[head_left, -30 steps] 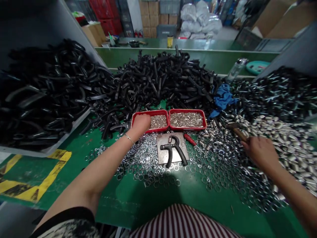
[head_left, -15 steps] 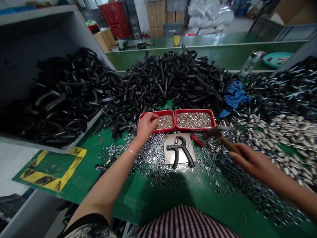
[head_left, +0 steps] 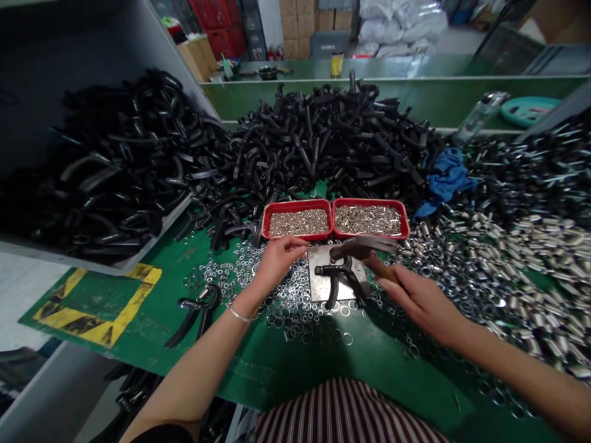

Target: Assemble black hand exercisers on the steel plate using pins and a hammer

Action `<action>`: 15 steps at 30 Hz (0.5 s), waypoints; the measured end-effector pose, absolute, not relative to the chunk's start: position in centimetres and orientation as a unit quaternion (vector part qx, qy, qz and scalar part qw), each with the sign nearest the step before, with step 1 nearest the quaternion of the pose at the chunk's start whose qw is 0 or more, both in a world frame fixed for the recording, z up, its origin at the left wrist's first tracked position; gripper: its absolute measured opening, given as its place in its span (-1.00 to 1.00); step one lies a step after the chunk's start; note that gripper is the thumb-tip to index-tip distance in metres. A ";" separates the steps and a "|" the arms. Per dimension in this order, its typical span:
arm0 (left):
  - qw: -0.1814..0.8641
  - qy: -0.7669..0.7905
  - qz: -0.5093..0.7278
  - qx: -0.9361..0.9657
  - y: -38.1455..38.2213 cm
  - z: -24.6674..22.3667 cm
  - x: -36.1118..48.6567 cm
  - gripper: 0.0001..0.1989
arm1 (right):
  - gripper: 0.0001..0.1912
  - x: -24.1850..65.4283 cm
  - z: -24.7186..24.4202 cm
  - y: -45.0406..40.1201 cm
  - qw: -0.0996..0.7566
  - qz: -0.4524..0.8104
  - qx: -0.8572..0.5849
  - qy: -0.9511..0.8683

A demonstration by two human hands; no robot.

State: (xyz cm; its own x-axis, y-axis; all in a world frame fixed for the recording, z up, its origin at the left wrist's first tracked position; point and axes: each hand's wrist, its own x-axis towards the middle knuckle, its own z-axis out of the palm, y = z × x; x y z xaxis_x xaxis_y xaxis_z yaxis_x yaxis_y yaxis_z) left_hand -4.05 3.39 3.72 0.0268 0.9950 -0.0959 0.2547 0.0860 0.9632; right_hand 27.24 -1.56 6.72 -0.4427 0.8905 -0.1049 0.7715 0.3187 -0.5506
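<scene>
My left hand (head_left: 279, 261) rests just in front of the left red tray (head_left: 297, 202), its fingertips near a steel plate (head_left: 317, 277). Whether it holds something small is hidden. A black hand grip trainer (head_left: 339, 278) lies on that plate, with a metal coil at its top. My right hand (head_left: 418, 301) is closed around the wooden handle of a hammer (head_left: 362, 249), whose steel head hangs just above the trainer. Both red trays hold small silver parts. Steel washers (head_left: 221, 274) surround the plate, and another black grip trainer (head_left: 196, 311) lies on the green bench.
Heaped black grip handles (head_left: 318, 138) rise behind the trays, with more in a grey bin (head_left: 124, 166) at left. Silver metal sleeves (head_left: 521, 240) spread across the right, beside a blue cloth (head_left: 446, 178). A plastic bottle (head_left: 480, 117) and teal dish (head_left: 526, 111) stand beyond.
My left hand has come out of the left tray toward the plate. My right hand has swung the hammer left over the trainer. A second grip trainer now shows at left, and the view has shifted.
</scene>
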 end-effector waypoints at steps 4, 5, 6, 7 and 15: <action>0.465 0.559 0.371 0.578 3.5 2.5 -1.9 -0.90 | -0.64 28.1 5.3 -1.7 0.071 0.276 -0.533 -0.797; 0.455 0.555 0.359 0.597 3.6 2.1 -1.1 -0.89 | -0.63 28.3 4.9 -1.6 0.061 0.305 -0.527 -0.791; 0.436 0.552 0.347 0.620 3.9 1.7 -0.3 -0.89 | -0.62 28.6 4.6 -1.5 0.062 0.334 -0.524 -0.781; 0.410 0.550 0.338 0.644 4.2 1.3 0.4 -0.87 | -0.61 28.8 4.4 -1.4 0.073 0.360 -0.525 -0.768; 0.319 0.562 0.316 0.694 5.9 -0.4 2.8 -0.87 | -0.62 28.7 4.3 -2.9 0.227 0.482 -0.600 -0.597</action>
State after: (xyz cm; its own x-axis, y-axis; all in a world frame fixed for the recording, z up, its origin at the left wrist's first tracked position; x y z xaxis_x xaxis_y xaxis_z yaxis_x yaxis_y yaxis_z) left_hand 2.80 5.94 -0.42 0.1675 0.9826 0.0807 0.5789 -0.1643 0.7987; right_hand 28.71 -2.93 4.33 -0.1761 0.9349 -0.3082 0.4981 -0.1855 -0.8471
